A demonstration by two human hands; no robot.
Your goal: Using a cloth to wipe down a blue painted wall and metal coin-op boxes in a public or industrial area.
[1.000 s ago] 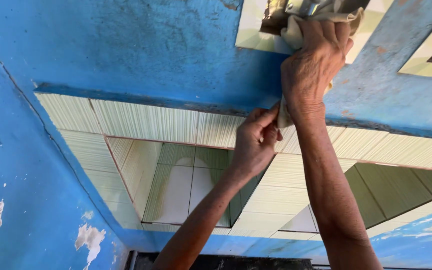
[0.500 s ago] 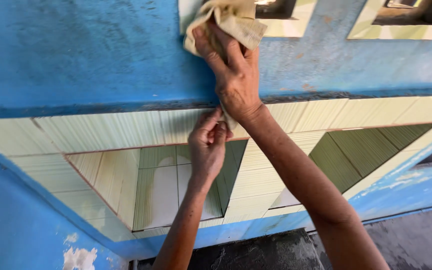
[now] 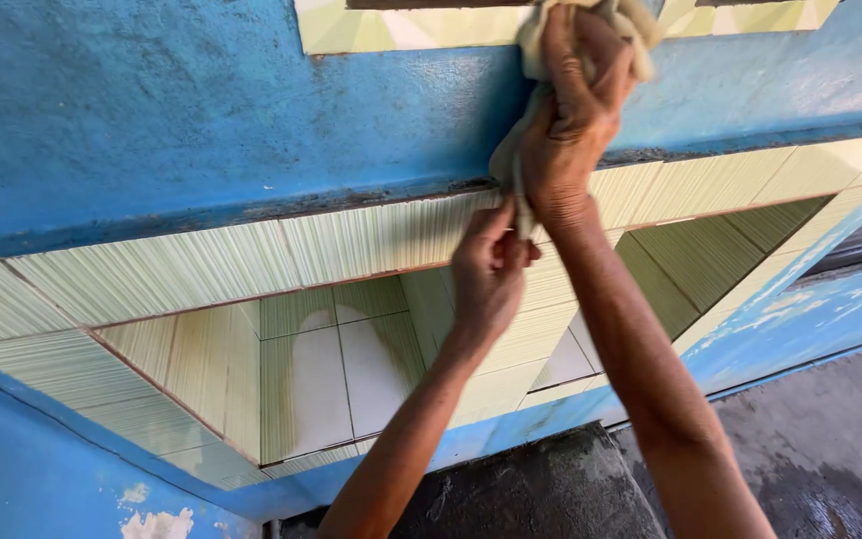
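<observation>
Right hand [image 3: 576, 110] grips a beige cloth [image 3: 631, 25] against the blue wall [image 3: 152, 110]; just below it, left hand [image 3: 489, 274] pinches the cloth's hanging end.

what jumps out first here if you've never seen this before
The right hand presses a pale cloth against the bright blue wall at top centre. Just below, the left hand pinches the cloth's hanging end, in front of a recess lined with pale green striped tiles.

Packages: none. Labels: none. Signs: none. Screens: none. No printed or displayed item anywhere in view.
</observation>
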